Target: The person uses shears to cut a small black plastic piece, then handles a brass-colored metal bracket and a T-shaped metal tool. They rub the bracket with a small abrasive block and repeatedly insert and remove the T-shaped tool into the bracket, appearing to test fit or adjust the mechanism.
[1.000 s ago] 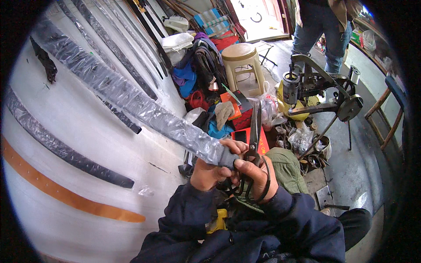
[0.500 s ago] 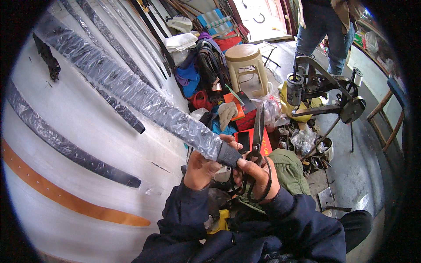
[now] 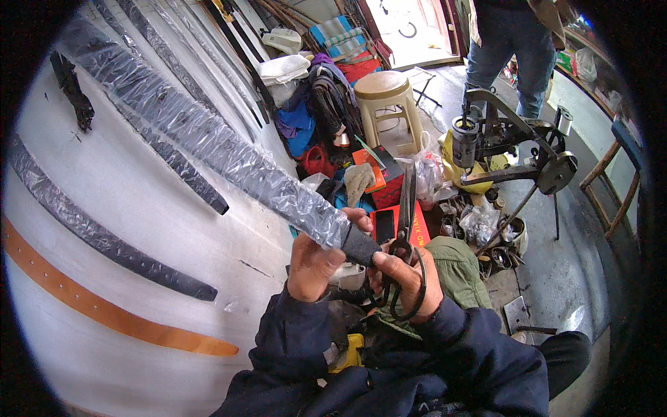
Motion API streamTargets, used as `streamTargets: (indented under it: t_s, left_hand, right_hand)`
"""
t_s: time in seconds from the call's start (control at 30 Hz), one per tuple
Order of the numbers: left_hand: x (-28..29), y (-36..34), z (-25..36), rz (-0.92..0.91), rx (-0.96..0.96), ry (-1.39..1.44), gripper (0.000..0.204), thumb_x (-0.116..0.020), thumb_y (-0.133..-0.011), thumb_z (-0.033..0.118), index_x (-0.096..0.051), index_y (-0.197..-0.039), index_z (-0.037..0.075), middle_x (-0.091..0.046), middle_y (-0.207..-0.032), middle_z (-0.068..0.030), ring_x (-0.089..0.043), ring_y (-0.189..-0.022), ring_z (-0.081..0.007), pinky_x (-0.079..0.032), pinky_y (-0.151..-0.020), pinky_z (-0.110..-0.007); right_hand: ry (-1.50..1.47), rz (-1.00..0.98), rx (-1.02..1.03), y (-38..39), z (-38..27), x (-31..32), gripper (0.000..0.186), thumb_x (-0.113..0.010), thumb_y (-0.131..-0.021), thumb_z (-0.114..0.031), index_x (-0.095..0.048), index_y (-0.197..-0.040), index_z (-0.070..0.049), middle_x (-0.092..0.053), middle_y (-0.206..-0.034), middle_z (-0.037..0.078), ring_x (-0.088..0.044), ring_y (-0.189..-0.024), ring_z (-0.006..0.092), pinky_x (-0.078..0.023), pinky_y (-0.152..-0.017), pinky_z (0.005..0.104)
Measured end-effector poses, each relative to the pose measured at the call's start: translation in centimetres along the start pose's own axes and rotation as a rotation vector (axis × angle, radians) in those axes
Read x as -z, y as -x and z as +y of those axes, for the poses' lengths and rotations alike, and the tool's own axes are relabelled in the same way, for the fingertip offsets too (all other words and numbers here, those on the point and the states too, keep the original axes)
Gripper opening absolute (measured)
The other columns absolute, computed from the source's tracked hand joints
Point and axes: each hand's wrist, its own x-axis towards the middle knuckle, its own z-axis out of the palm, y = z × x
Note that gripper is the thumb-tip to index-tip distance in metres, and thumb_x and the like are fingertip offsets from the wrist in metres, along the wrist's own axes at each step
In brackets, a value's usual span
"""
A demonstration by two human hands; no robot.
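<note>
A long black belt [image 3: 240, 170] in crinkled clear plastic runs from the upper left down to my hands. Near its bare dark end, my left hand [image 3: 313, 271] is closed round it, thumb and fingers on either side. My right hand [image 3: 420, 285] pinches the tip of that end under its thumb. Black-handled scissors [image 3: 408, 191] are also in my right hand, their loops around its fingers and palm. The blades point away from me, beside the belt and apart from it. Some of my right fingers are hidden behind the handles.
On the pale surface at left lie an orange-brown belt [image 3: 125, 315] and wrapped black belts [image 3: 104, 233]. A beige stool [image 3: 384, 87], bags and boxes stand ahead. To the right are a sewing machine [image 3: 511, 132] and a standing person [image 3: 507, 55]. Green cloth [image 3: 455, 267] lies by my right hand.
The surroundings have shifted slightly left in the picture. My left hand's fingers and thumb have moved a little on the belt. Both hands keep their hold.
</note>
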Motion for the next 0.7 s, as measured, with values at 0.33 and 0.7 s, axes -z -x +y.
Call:
streamTargets:
  t_s: [0.33, 0.7]
  left_hand:
    - [-1.9, -0.4, 3.1, 0.315, -0.017, -0.417, 0.029, -0.063, -0.105, 0.016, -0.073, -0.126, -0.002, -0.077, -0.112, -0.0088, -0.067, -0.088, -0.0084, -0.057, -0.073, -0.026]
    - [-2.7, -0.6, 3.1, 0.305, -0.08, -0.725, 0.03, -0.058, -0.107, 0.013, -0.072, -0.126, -0.006, -0.075, -0.116, -0.0117, -0.064, -0.094, -0.0103, -0.053, -0.078, -0.025]
  right_hand:
    - [0.015, 0.22, 0.067, -0.4, -1.2, -0.4, 0.026, -0.071, -0.099, -0.025, -0.067, -0.101, 0.001, -0.073, -0.086, 0.01, -0.065, -0.07, 0.0141, -0.054, -0.066, 0.03]
    - [-0.018, 0.136, 0.109, -1.5, -3.4, -3.8, 0.035, -0.077, -0.096, -0.022, -0.062, -0.115, 0.003, -0.076, -0.11, 0.013, -0.069, -0.083, 0.0155, -0.056, -0.076, 0.0308]
